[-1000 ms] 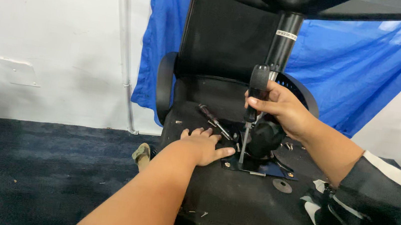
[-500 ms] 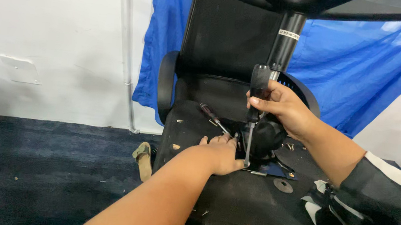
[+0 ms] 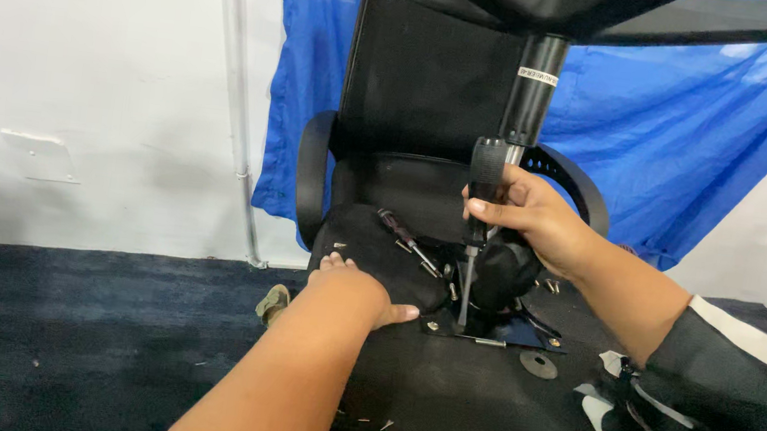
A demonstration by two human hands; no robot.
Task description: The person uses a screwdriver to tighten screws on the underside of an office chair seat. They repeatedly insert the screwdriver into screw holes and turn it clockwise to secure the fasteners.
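Right hand (image 3: 536,225) grips black-handled screwdriver (image 3: 481,207) upright, tip down on the black metal seat plate (image 3: 505,331) for straight driving, left hand (image 3: 358,290) pressed flat, empty, steadying upturned black office chair seat (image 3: 457,416).

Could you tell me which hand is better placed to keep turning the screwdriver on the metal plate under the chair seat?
The right hand, probably: it grips the screwdriver upright, its tip down at the metal plate. The left hand rests flat on the seat underside.
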